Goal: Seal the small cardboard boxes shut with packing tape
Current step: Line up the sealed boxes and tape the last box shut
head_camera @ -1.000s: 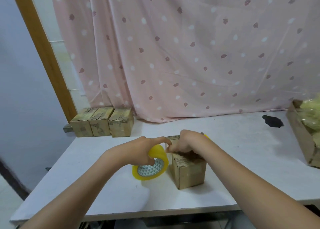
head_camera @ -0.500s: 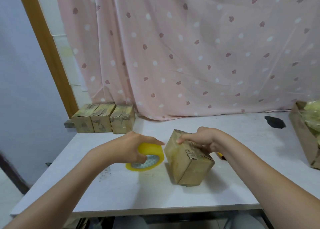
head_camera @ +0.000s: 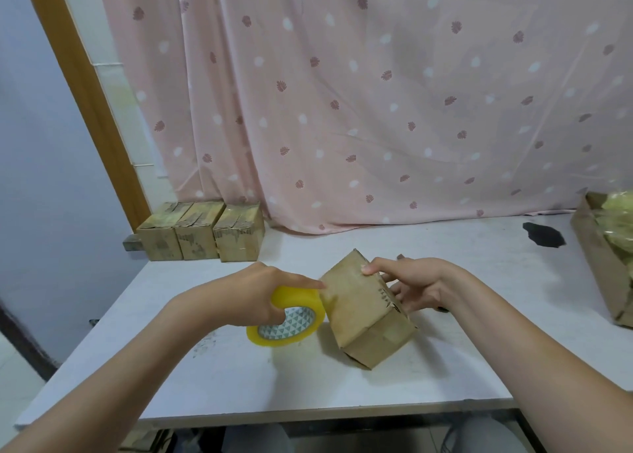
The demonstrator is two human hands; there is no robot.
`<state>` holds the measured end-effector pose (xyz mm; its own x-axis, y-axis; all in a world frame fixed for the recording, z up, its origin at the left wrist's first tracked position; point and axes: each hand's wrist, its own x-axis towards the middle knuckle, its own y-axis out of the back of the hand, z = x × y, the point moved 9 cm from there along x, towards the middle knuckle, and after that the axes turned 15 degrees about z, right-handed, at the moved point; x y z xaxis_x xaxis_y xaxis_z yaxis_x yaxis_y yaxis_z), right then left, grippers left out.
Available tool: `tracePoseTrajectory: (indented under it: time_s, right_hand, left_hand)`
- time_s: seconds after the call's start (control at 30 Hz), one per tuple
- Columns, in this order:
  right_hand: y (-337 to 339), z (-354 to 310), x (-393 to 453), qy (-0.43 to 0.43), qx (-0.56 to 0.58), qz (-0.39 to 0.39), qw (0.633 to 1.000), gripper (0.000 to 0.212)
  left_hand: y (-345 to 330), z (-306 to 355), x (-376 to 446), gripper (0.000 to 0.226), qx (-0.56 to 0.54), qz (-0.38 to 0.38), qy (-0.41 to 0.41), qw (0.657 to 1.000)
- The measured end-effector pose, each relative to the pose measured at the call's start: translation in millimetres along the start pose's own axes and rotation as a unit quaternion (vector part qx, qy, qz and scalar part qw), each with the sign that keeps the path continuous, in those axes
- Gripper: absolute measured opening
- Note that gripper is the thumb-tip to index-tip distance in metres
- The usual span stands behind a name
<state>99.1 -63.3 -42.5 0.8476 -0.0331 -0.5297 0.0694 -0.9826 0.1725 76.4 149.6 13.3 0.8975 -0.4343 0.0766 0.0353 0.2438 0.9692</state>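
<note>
A small brown cardboard box stands tilted on one lower edge near the middle of the white table. My right hand holds it from the right, thumb on the top face and fingers against its right side. My left hand grips a yellow roll of packing tape, whose rim touches the box's left side. My left index finger points toward the box.
Three small cardboard boxes stand side by side at the table's back left, by a wooden frame. A larger open carton with pale plastic inside sits at the right edge. A dark stain marks the back right. A pink curtain hangs behind.
The box went from standing flat to tilted, its top turned to the left. My right hand shifted from the top to the box's right side. The tape roll stayed against the box's left side.
</note>
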Motion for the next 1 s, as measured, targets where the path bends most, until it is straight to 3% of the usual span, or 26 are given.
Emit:
tracePoseTrajectory:
  time_s: [0.17, 0.3, 0.4, 0.47, 0.53, 0.7, 0.87, 1.0]
  right_hand:
    - [8.4, 8.0, 4.8, -0.013, 0.022, -0.004, 1.0, 0.047]
    - [27.4, 1.1, 5.8, 0.016, -0.088, 0.054, 0.995, 0.053]
    - [32.9, -22.2, 0.5, 0.085, -0.207, 0.111, 0.968, 0.052]
    - [22.1, -30.5, -7.4, 0.104, -0.262, 0.114, 0.953, 0.047]
    - [10.9, -27.7, -16.2, 0.092, -0.278, 0.102, 0.951, 0.056]
    - [12.1, -14.1, -10.9, 0.045, -0.202, 0.095, 0.974, 0.068]
    - [7.3, -5.2, -12.6, 0.013, -0.128, 0.056, 0.99, 0.048]
    - [7.3, -6.9, -13.8, 0.007, -0.155, 0.054, 0.986, 0.054]
  left_hand:
    - [-11.4, 13.6, 11.7, 0.084, 0.022, -0.01, -0.011, 1.0]
    - [-13.4, 25.0, 20.0, 0.081, 0.036, -0.006, -0.03, 0.999]
    - [-15.7, 32.7, 25.3, 0.081, 0.034, -0.003, -0.035, 0.999]
    - [-14.9, 33.6, 26.3, 0.081, 0.028, 0.002, -0.036, 0.999]
    - [-14.2, 34.7, 24.1, 0.08, 0.025, 0.008, -0.042, 0.999]
    - [-4.4, 26.1, 16.4, 0.073, -0.01, 0.03, -0.017, 0.999]
    - [0.3, 13.0, 8.3, 0.06, -0.016, 0.037, 0.0, 0.999]
    - [-4.9, 5.2, 7.4, 0.062, 0.025, 0.02, -0.005, 0.999]
